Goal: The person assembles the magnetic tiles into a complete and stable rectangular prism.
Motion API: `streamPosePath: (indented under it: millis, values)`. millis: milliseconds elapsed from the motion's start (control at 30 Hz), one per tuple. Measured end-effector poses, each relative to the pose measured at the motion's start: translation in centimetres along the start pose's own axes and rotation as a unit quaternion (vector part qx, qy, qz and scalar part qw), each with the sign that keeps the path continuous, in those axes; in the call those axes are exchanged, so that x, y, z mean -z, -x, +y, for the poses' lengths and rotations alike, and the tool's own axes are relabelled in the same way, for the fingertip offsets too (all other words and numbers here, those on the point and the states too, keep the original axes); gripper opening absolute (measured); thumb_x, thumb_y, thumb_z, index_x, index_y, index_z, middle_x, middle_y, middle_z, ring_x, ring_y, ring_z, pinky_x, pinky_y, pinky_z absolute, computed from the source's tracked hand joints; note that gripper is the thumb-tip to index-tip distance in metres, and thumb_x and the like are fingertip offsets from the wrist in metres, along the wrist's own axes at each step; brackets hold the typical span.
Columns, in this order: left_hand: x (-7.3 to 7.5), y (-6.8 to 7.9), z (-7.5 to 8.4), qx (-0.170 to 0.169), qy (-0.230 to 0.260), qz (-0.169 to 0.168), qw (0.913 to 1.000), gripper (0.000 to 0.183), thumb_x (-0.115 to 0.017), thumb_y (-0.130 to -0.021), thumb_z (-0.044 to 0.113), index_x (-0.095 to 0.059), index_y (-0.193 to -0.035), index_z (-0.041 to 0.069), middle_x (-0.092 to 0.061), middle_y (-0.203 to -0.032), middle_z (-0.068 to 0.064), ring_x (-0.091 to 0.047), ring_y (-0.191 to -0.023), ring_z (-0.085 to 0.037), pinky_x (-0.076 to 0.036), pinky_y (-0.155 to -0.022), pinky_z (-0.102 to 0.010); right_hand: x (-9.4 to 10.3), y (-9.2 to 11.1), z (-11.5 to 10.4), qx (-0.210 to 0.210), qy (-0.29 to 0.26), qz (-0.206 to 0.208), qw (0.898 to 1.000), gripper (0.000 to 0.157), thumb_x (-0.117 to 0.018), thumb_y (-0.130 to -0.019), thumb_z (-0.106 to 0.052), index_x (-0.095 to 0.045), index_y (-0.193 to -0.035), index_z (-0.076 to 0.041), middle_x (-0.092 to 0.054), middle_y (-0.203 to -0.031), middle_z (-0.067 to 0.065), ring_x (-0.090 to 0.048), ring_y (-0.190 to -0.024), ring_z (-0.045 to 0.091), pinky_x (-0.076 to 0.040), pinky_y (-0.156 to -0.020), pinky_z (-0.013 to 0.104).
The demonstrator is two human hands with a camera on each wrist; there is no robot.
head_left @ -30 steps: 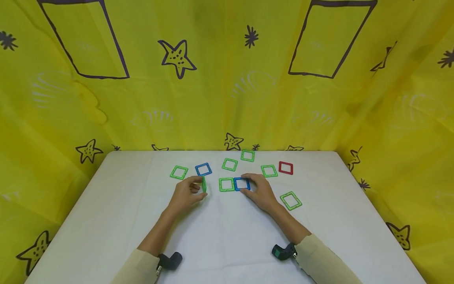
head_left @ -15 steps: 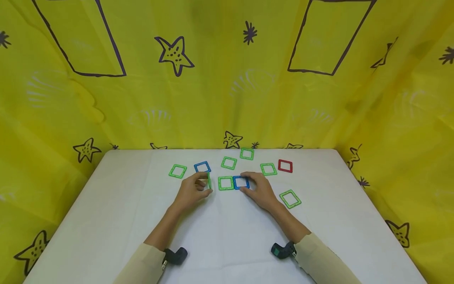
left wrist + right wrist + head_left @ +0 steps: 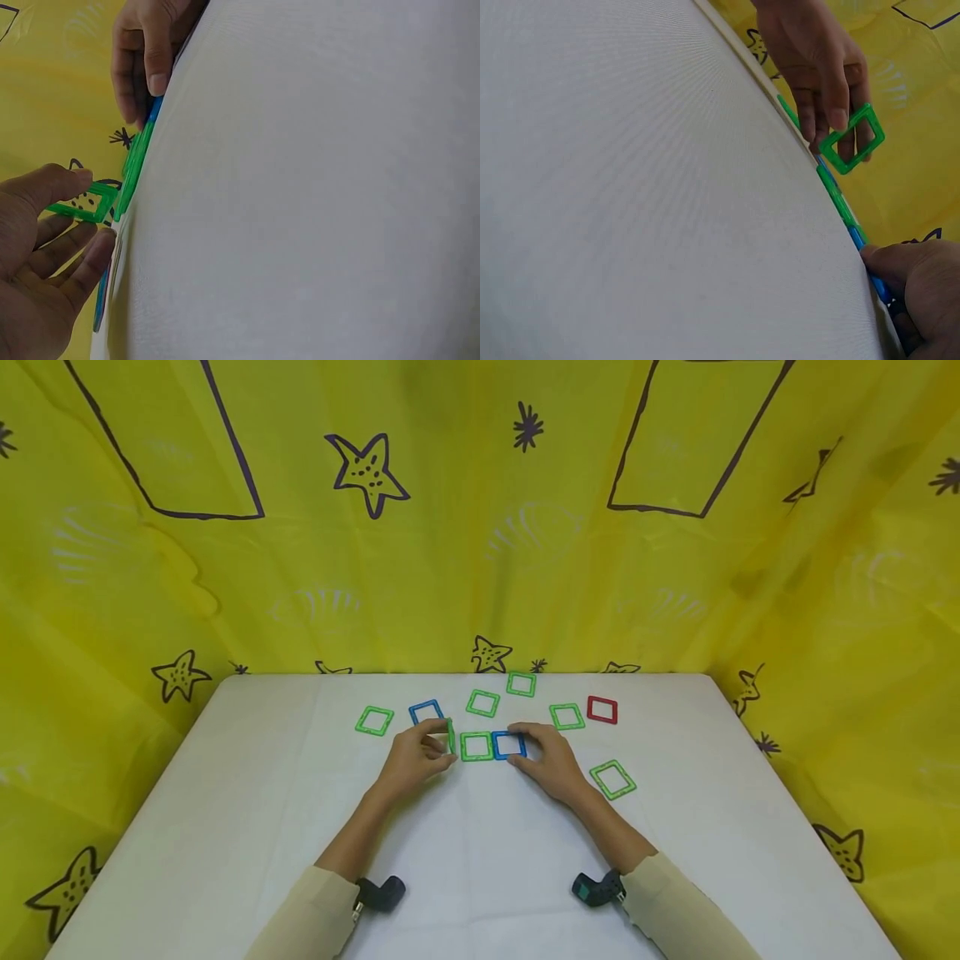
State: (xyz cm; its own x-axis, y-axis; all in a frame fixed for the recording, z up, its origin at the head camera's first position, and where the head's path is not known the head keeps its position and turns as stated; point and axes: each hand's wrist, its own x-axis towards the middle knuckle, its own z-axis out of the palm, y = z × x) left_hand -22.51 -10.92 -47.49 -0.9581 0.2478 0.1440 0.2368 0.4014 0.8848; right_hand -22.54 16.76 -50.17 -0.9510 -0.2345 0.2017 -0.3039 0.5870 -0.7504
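Observation:
My left hand (image 3: 411, 758) pinches a green magnetic tile (image 3: 452, 737), an open square frame, on edge between thumb and fingers. In the right wrist view this held tile (image 3: 829, 157) is seen raised above the table. Just right of it, a second green tile (image 3: 477, 758) lies flat, side by side with a blue tile (image 3: 504, 757). My right hand (image 3: 553, 762) grips the blue tile by its near and far edges, thumb nearest me. The left wrist view shows the held green tile (image 3: 97, 214) close to the end of the flat row.
Farther back on the white table (image 3: 480, 868) lie several loose green tiles, a blue tile (image 3: 413, 715) partly behind the left hand, and a red tile (image 3: 602, 722). One green tile (image 3: 613, 797) lies beside the right forearm. A yellow curtain (image 3: 450, 568) hangs along the back and sides.
My left hand has moved right with the upright green tile, bringing it close to the flat green one. The right hand stays on the blue tile. The head view has shifted slightly.

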Motion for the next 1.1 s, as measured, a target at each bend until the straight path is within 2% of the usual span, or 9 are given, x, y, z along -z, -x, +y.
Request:
streamPosePath:
  millis: [267, 533, 833, 1100]
  values:
    - [-0.5, -0.3, 0.0, 0.001, 0.004, -0.002, 1.0000, 0.056, -0.084, -0.085, 0.001, -0.064, -0.138, 0.000, -0.071, -0.128, -0.015, -0.071, -0.095, -0.025, -0.059, -0.086, -0.039, 0.1, 0.2, -0.2, 0.004, -0.005, 0.000, 1.000, 0.048, -0.080, -0.095, -0.012, -0.066, -0.140, -0.008, -0.062, -0.144, 0.009, -0.047, -0.144, 0.032, -0.033, -0.119, 0.051]
    - [-0.8, -0.7, 0.1, 0.002, 0.007, -0.005, 1.0000, 0.057, -0.084, -0.085, 0.001, -0.064, -0.138, 0.000, -0.071, -0.127, -0.013, -0.069, -0.094, -0.023, -0.059, -0.085, -0.038, 0.1, 0.2, -0.2, -0.003, 0.000, 0.000, 1.000, 0.046, -0.080, -0.095, -0.012, -0.066, -0.140, -0.009, -0.063, -0.143, 0.007, -0.047, -0.144, 0.030, -0.032, -0.119, 0.049]
    - [-1.4, -0.9, -0.2, 0.019, -0.027, -0.008, 0.9994, 0.054, -0.085, -0.088, 0.010, -0.066, -0.138, 0.005, -0.071, -0.124, -0.006, -0.062, -0.085, -0.018, -0.054, -0.075, -0.030, 0.0, 0.2, -0.1, 0.001, -0.001, 0.002, 1.000, 0.046, -0.080, -0.096, -0.013, -0.067, -0.139, -0.009, -0.063, -0.143, 0.007, -0.047, -0.143, 0.030, -0.033, -0.119, 0.049]
    - [-1.7, -0.9, -1.1, 0.000, -0.026, -0.007, 0.9996, 0.055, -0.085, -0.088, 0.011, -0.066, -0.140, 0.009, -0.071, -0.119, -0.002, -0.059, -0.086, -0.018, -0.050, -0.073, -0.028, 0.1, 0.3, -0.1, 0.001, 0.001, 0.003, 1.000, 0.046, -0.080, -0.095, -0.014, -0.067, -0.139, -0.010, -0.063, -0.143, 0.007, -0.047, -0.143, 0.031, -0.033, -0.119, 0.051]
